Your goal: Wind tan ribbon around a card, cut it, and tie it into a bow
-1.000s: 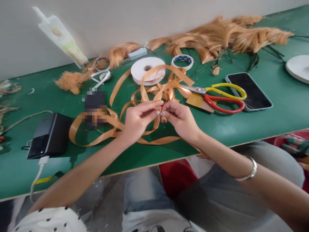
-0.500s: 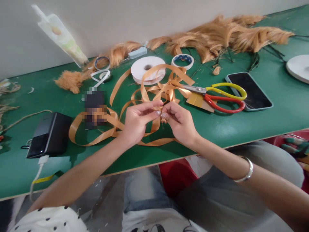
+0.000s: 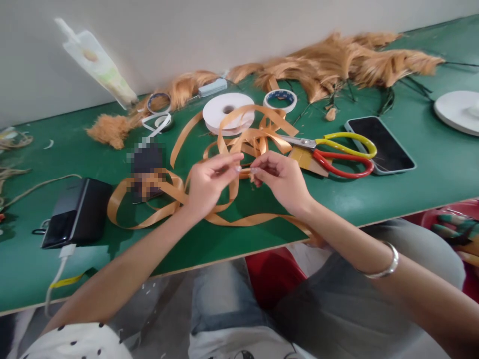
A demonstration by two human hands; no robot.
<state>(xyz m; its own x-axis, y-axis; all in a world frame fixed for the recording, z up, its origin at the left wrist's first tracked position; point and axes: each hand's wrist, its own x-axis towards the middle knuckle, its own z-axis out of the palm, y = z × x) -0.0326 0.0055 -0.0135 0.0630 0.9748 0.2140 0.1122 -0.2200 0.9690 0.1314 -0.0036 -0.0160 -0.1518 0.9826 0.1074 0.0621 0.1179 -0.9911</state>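
Note:
A long orange ribbon (image 3: 160,212) lies in loose loops over the green table (image 3: 430,174). My left hand (image 3: 207,184) and my right hand (image 3: 282,182) meet above the loops, each pinching the same short stretch of ribbon between thumb and fingertips. A small brownish piece sits at my right fingertips; I cannot make out what it is. A silver bangle (image 3: 385,267) circles my right wrist.
Scissors (image 3: 333,149) with yellow and red handles lie right of my hands, beside a phone (image 3: 379,144). A white spool (image 3: 226,109), tape rolls (image 3: 280,98) and tufts of orange fibre (image 3: 348,60) line the back. A black power bank (image 3: 77,212) sits left.
My hands have lifted a little and drawn slightly apart, stretching the pinched ribbon between them. The view has shifted a bit to the right.

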